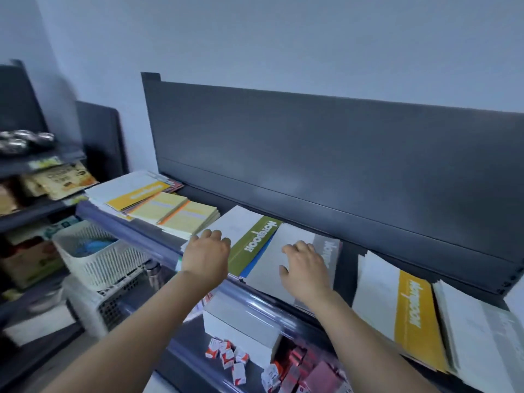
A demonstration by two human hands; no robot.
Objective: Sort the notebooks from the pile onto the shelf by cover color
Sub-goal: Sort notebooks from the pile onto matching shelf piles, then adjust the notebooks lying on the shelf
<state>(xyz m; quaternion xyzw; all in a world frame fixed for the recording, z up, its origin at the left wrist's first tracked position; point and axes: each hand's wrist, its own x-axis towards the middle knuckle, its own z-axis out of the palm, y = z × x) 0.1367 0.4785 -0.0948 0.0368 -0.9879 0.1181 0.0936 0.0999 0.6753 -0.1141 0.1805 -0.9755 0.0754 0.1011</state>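
Notebooks lie flat along a dark shelf (pixel 348 268). In the middle, a green-banded notebook (pixel 256 242) lies beside a grey-banded notebook (pixel 272 259), with a blue edge showing between them. My left hand (pixel 208 255) rests on the white part of the green-banded one, fingers bent. My right hand (pixel 304 268) lies flat on the grey-banded one, fingers spread. At the far left sits a pile of yellow notebooks (pixel 170 211). To the right lie a yellow-banded notebook (pixel 408 313) and a white notebook (pixel 476 333).
A tall dark back panel (pixel 326 154) closes the shelf behind. A clear plastic rail (pixel 136 231) runs along the front edge. Below sit a white box (pixel 241 330), small red-and-white packets (pixel 226 355) and white plastic baskets (pixel 96 259). Another rack stands at left.
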